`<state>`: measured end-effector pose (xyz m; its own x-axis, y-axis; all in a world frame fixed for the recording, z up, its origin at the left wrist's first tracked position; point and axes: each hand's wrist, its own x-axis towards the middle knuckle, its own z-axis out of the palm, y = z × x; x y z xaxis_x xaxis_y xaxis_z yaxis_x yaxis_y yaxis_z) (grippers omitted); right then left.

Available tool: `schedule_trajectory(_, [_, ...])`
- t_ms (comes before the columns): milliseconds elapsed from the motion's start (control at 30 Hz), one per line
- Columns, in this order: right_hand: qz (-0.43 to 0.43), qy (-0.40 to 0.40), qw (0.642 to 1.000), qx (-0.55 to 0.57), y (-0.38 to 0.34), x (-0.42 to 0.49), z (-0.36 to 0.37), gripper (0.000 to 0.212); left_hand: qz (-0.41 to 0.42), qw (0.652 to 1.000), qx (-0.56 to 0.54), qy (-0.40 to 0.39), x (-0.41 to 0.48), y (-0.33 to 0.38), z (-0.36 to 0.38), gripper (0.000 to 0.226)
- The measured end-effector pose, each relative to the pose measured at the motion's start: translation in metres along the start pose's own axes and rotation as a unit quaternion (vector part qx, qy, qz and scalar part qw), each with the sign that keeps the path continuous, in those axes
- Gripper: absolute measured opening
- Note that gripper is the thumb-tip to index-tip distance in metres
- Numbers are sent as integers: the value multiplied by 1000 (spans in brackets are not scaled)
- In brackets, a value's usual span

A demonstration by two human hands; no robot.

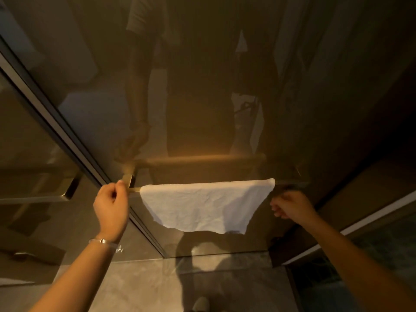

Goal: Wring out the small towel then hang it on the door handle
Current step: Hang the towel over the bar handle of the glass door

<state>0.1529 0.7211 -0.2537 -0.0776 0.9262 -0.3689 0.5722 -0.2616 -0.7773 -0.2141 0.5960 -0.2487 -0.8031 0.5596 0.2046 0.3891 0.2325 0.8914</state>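
Note:
A small white towel (pixel 202 203) hangs spread over the horizontal brass door handle (pixel 134 189) on a dark glass door (pixel 202 97); its lower edge hangs free and uneven. My left hand (pixel 111 204) is at the handle's left end, just left of the towel. Its fingers are curled, with the thumb against the forefinger, and nothing shows in it. My right hand (pixel 291 206) hovers just below the towel's right corner and is apart from the cloth, its fingers loosely curled. The handle's right end (pixel 290 183) sticks out past the towel.
A metal door frame (pixel 67 140) runs diagonally on the left, with a second glass panel and its handle (pixel 67 190) beyond it. The glass reflects a person. Grey tiled floor (pixel 146 284) lies below, and a pale sill (pixel 371 219) runs at the right.

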Motion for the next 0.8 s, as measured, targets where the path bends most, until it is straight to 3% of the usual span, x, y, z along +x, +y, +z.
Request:
schedule_trajectory(67, [113, -64, 978, 160, 4, 8, 4, 11, -70, 993, -82, 48, 3, 9, 5, 39])
schedule_trajectory(133, [96, -86, 930, 345, 3, 15, 6, 20, -104, 983, -134, 70, -2, 11, 4, 38])
schedule_trajectory(200, [53, -90, 889, 447, 2, 19, 10, 27, -123, 979, -156, 48, -16, 1, 3, 38])
schedule_trajectory(300, [58, -81, 885, 455, 4, 20, 19, 23, -194, 963, -183, -21, -33, -18, 8, 30])
schedule_trajectory(400, [62, -96, 890, 441, 11, 20, 24, 20, -241, 937, -203, -152, -28, -19, 18, 9])
schedule_trajectory(467, [44, -124, 887, 443, 10, 22, 24, 21, -233, 921, -230, -212, -20, -16, 23, 21])
schedule_trajectory(567, [26, -151, 871, 468, 7, 24, 26, 28, -198, 918, -234, -250, -9, -15, 24, 35])
schedule_trajectory(700, [44, -116, 879, 460, 13, 27, 34, 24, -236, 880, -271, -311, 2, -22, 23, 28])
schedule_trajectory(800, [41, -120, 884, 449, 15, 32, 38, 21, -249, 876, -249, -329, 4, -28, 24, 24])
